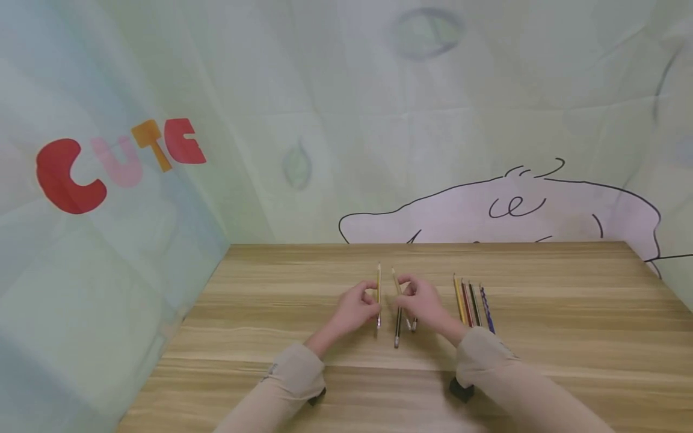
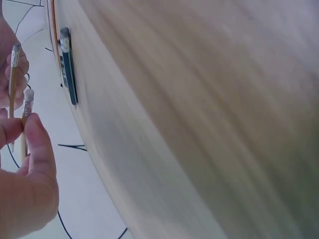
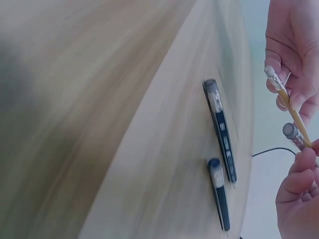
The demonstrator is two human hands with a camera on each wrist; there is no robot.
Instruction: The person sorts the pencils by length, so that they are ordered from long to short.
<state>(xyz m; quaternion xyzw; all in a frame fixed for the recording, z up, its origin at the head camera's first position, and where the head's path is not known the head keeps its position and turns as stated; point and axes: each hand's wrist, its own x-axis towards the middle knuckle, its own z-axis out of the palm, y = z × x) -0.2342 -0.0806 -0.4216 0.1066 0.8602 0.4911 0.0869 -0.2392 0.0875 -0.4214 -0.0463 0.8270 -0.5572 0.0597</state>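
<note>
My left hand (image 1: 354, 307) pinches a yellow pencil (image 1: 379, 294) between thumb and fingers, its eraser end towards me. In the left wrist view that pencil's eraser (image 2: 29, 94) pokes up past the fingertips. Just to the right, my right hand (image 1: 425, 300) pinches a second pale yellow pencil (image 1: 396, 279), tilted slightly. The right wrist view shows its greyish eraser (image 3: 289, 130) close to the left hand's pencil. Two dark pencils lie on the table near the right hand: one black pencil (image 1: 397, 334) and another (image 1: 414, 325) mostly hidden by that hand.
Several pencils lie side by side to the right of the right hand: a yellow one (image 1: 459, 297), a red one (image 1: 467, 300), a dark green one (image 1: 474, 304) and a blue patterned one (image 1: 488, 310). The wooden table (image 1: 271, 288) meets a printed cloth backdrop (image 1: 303, 120) behind.
</note>
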